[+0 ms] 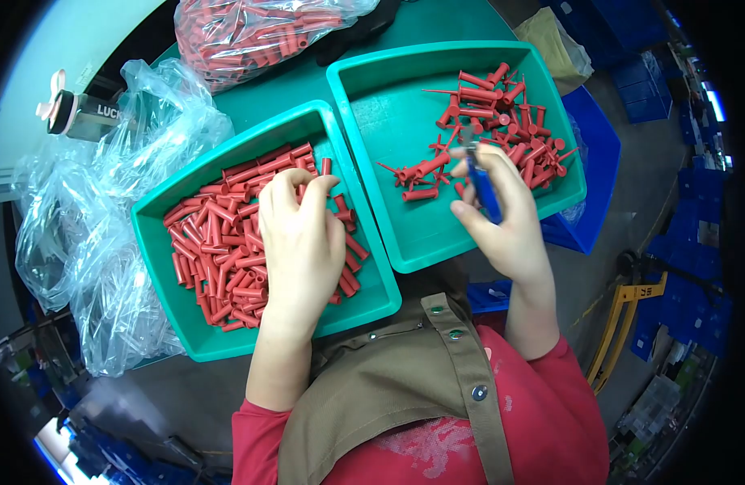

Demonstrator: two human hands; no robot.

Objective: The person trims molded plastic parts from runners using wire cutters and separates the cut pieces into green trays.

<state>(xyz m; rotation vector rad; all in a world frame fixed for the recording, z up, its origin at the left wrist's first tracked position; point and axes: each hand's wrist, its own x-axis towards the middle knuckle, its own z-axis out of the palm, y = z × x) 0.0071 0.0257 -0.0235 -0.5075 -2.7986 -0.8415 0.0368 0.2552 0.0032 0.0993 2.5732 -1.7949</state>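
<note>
My left hand (299, 234) is over the left green tray (360, 311), its fingers bent down among short red tubes (219, 250); thumb and forefinger are close to one upright tube, and whether they grip it is unclear. My right hand (506, 214) is closed round a blue-handled tool (484, 190) above the right green tray (405, 242). The tool's tip is blurred. Beneath and behind it lie red parts (477, 97), some with thin pointed stems, heaped toward that tray's right side.
Clear plastic bags (113, 242) lie left of the trays, near a bottle (81, 115). A bag of red parts (259, 40) sits behind them. A blue bin (603, 153) stands at the right, with a yellow metal frame (623, 323) below it.
</note>
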